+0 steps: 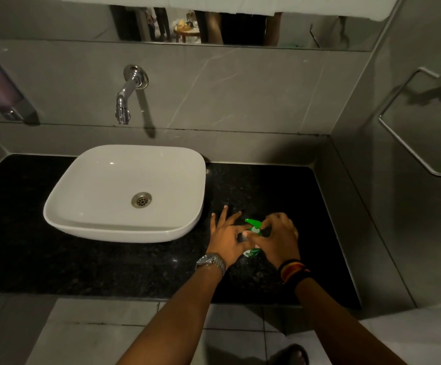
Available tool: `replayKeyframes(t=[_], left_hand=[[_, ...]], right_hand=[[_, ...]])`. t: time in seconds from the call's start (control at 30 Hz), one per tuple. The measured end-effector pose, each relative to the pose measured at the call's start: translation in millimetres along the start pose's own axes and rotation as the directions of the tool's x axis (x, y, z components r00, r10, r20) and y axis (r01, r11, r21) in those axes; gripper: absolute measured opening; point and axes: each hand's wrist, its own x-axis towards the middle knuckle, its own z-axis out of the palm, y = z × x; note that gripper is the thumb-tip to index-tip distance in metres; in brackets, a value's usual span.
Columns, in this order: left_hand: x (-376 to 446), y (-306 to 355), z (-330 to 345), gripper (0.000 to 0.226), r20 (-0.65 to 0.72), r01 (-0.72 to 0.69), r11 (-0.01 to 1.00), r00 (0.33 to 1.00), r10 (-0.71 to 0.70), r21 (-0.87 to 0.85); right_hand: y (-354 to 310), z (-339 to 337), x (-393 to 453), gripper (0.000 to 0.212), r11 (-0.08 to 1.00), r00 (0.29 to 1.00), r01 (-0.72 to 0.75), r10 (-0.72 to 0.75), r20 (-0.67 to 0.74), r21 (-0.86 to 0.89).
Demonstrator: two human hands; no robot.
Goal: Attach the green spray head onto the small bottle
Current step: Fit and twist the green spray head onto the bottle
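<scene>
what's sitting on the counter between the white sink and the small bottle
In the head view, only the left hand lies between the sink and the small bottle, fingers spread over the bare black counter.

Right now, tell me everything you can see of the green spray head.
The green spray head is glossy plastic, its nozzle pointing up-left toward the sink. It sits at the top of the small bottle, over the black granite counter. The right hand covers its right side; the left hand pinches below it. Whether it is seated is hidden.

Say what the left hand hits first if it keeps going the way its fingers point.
Probably nothing soon: the left hand points its spread fingers up-frame over bare black counter, toward the back wall. The sink stays off to its left. Depth is uncertain.
</scene>
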Motion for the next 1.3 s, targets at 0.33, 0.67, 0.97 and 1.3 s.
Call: replayKeyframes(t=[0.33, 0.67, 0.97, 1.3], left_hand=[[0, -4, 6, 0.040, -0.009, 0.013, 1.000, 1.000, -0.013, 0.028], [-2, -3, 6, 0.037, -0.035, 0.016, 1.000, 0.999, -0.015, 0.002], [-2, -5, 8, 0.050, -0.030, 0.005, 1.000, 1.000, -0.004, 0.006], [-2, -3, 9, 0.042, -0.031, 0.028, 1.000, 0.999, -0.028, 0.005]], right_hand=[[2, -1, -2, 0.044, 1.000, 1.000, -0.027, 0.027, -0.004, 0.016], [2, 3, -3, 0.051, 0.994, 0.997, -0.082, 0.081, 0.009, 0.072], [10, 0, -1, 0.045, 0.982, 0.996, -0.075, 0.064, 0.070, 0.176], [5, 0, -1, 0.040, 0.998, 0.998, -0.040, 0.038, 0.045, 0.054]])
